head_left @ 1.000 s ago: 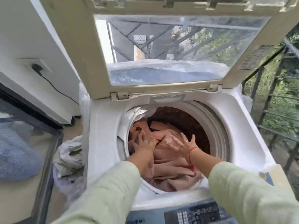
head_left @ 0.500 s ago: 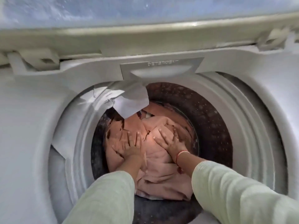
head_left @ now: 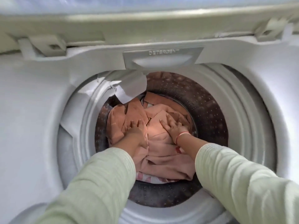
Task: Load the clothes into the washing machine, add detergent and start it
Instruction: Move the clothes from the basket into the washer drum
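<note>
I look straight down into a white top-loading washing machine with its lid raised. Peach-pink clothes lie piled deep in the perforated steel drum. My left hand rests flat on the left side of the pile, fingers spread. On the right side my right hand presses flat with fingers apart; it wears a ring and a pink bangle. Neither hand grips cloth. A detergent drawer sits at the far rim of the opening.
Torn white plastic film hangs from the far left rim over the drum. The raised lid's lower edge and its hinges cross the top of the view. A pink-and-white patterned cloth peeks from under the pile.
My head has leaned in over the drum, so the opening fills the view. Both hands have pushed deeper, pressing the clothes lower into the drum.
</note>
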Demonstrator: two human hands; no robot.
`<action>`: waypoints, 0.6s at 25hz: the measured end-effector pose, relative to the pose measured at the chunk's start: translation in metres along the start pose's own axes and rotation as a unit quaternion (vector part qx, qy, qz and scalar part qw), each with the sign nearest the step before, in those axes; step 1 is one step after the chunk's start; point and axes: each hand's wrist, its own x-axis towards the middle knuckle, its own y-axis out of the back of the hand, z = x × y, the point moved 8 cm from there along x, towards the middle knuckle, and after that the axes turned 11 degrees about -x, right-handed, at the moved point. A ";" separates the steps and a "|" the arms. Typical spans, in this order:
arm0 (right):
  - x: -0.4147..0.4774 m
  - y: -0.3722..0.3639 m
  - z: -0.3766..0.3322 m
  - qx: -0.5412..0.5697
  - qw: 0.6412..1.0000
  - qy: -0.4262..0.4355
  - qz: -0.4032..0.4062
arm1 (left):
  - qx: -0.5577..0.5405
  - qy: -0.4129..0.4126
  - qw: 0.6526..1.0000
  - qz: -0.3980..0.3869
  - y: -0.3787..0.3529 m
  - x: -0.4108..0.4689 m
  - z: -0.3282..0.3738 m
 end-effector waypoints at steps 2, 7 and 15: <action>-0.038 0.018 0.010 0.066 0.996 0.018 -0.054 | -0.008 -0.008 0.998 -0.058 0.015 -0.036 0.000; -0.164 0.118 0.053 0.110 0.986 0.020 0.127 | 0.107 -0.167 0.980 -0.004 0.070 -0.174 0.036; -0.389 0.199 -0.033 0.263 0.846 0.086 0.455 | -0.245 -0.380 0.761 0.465 0.163 -0.427 -0.137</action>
